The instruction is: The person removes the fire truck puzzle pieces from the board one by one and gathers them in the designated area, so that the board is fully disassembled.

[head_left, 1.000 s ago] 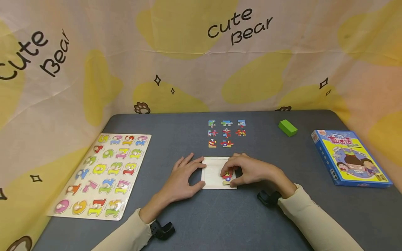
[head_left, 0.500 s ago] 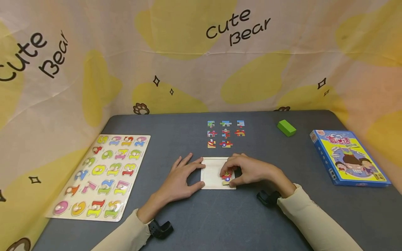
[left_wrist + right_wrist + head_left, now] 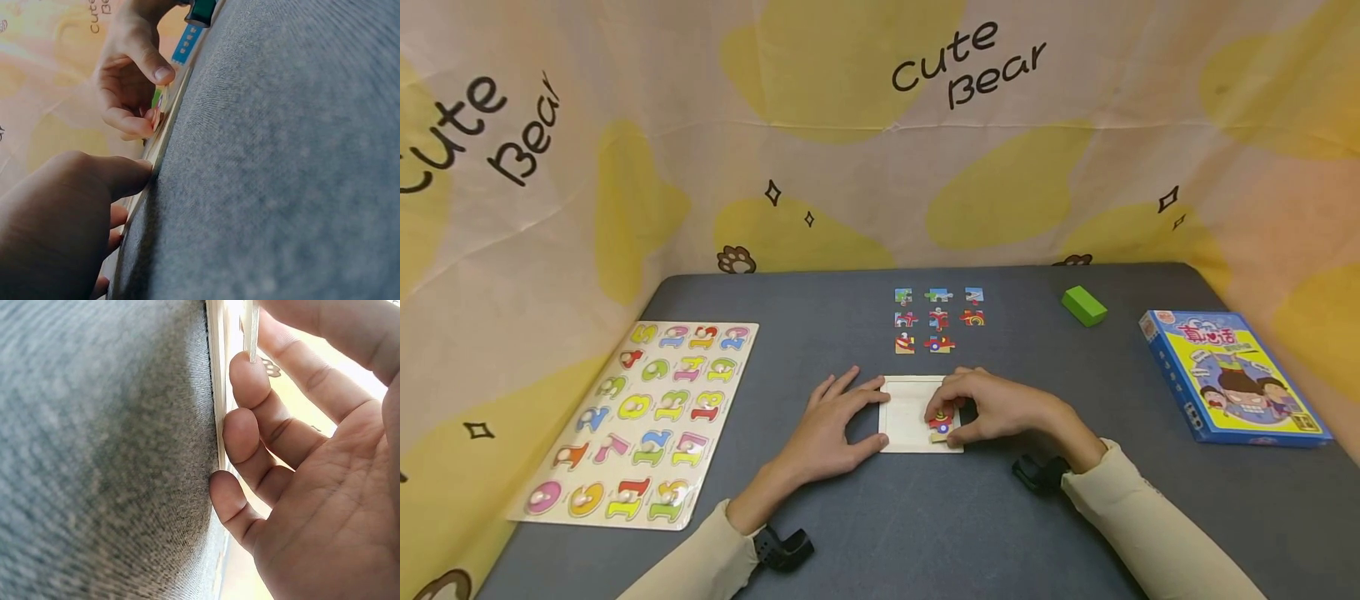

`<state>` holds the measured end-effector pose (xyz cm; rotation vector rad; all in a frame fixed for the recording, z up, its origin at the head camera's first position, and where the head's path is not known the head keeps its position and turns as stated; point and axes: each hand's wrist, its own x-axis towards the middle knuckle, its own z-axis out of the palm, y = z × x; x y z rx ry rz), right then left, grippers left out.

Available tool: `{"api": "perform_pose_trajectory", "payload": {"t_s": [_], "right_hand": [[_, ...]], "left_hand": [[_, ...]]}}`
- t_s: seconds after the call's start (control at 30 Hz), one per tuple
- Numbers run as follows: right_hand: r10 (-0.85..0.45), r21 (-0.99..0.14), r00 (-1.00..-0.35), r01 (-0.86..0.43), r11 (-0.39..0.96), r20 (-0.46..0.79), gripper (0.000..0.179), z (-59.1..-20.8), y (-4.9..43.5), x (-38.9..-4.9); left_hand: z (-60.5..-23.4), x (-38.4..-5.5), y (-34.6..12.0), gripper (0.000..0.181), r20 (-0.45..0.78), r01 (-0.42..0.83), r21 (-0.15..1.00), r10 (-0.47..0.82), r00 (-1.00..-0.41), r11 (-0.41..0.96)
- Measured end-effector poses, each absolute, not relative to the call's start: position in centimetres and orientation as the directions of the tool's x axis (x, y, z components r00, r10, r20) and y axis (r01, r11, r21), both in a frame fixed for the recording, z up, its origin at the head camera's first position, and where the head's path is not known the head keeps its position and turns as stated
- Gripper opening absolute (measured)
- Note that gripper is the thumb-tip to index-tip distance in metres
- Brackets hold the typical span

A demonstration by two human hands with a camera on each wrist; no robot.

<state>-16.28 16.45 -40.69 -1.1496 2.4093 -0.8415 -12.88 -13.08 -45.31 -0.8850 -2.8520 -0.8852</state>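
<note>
Thumb and fingers of my right hand (image 3: 1003, 404) pinch a small red and yellow jigsaw puzzle piece (image 3: 940, 425) with a blue wheel on it. The piece is tilted over the lower right corner of a shallow white puzzle tray (image 3: 904, 421). In the right wrist view the pale edge of the piece shows at the fingertips. My left hand (image 3: 831, 433) has its fingers spread, with thumb and index fingertips against the left edge of the tray. Behind the tray lie several more puzzle pieces in rows, among them a blue-wheeled piece (image 3: 939, 344).
A white number board (image 3: 713, 417) with colourful digits lies at the left. Toward the back right is a green block (image 3: 1084, 306), and right of it a blue and yellow box (image 3: 1240, 379). A printed curtain (image 3: 880, 167) stands behind the dark table (image 3: 910, 533).
Both hands, the tray and the pinched puzzle piece stay in practically the same places. The whole head view has shifted slightly.
</note>
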Motion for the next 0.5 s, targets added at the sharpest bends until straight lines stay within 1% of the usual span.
{"api": "perform_pose_trajectory", "payload": {"t_s": [0.2,0.5], "right_hand": [[-0.776,-0.636,-0.627,-0.571,0.519,-0.071,0.034,-40.58,16.47,-16.26],[-0.779,-0.653,-0.625,-0.572,0.496,-0.044,0.034,-40.66,16.76,-16.42]], "left_hand": [[-45.39,-12.96,-13.10,0.052,0.205,0.537,0.520,0.513,-0.834,0.665],[-45.36,-12.88,-13.06,0.052,0.199,0.530,0.523,0.510,-0.837,0.667]]}}
